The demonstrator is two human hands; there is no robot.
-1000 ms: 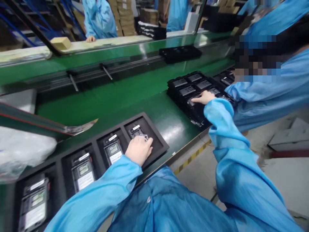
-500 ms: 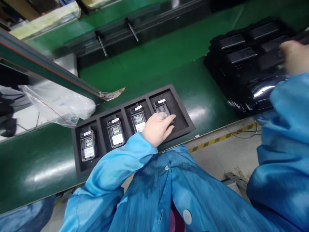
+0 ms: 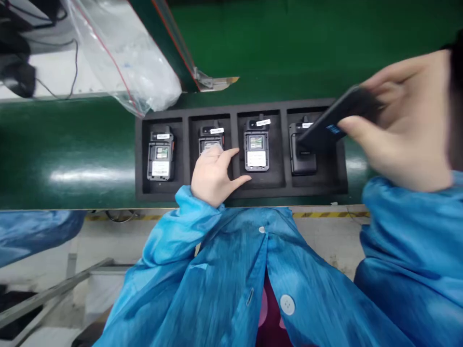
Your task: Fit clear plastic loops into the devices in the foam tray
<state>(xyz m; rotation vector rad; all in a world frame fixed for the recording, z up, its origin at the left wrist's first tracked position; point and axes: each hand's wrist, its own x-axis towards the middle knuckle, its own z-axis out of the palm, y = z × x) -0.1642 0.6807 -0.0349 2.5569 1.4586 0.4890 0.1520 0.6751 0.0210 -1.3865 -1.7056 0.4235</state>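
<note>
A black foam tray with a row of compartments lies along the bench edge. Handheld devices rest in it, open-backed with white labels: one at the left and another third along. The second device is partly covered by my left hand, whose thumb and index finger are spread apart. In the rightmost compartment, the device shows a dark, smooth back. Above it my right hand grips a flat black battery with small bluish lettering, tilted over that device; contact cannot be made out.
A clear plastic bag with a red line lies behind the tray's left end, near a metal bracket on a post. The green bench extends left. Another person's blue sleeve shows at the left.
My right hand has come from the stack of black trays at the right, carrying a battery to the rightmost compartment. My left hand has shifted from the rightmost device to the second. The view has turned.
</note>
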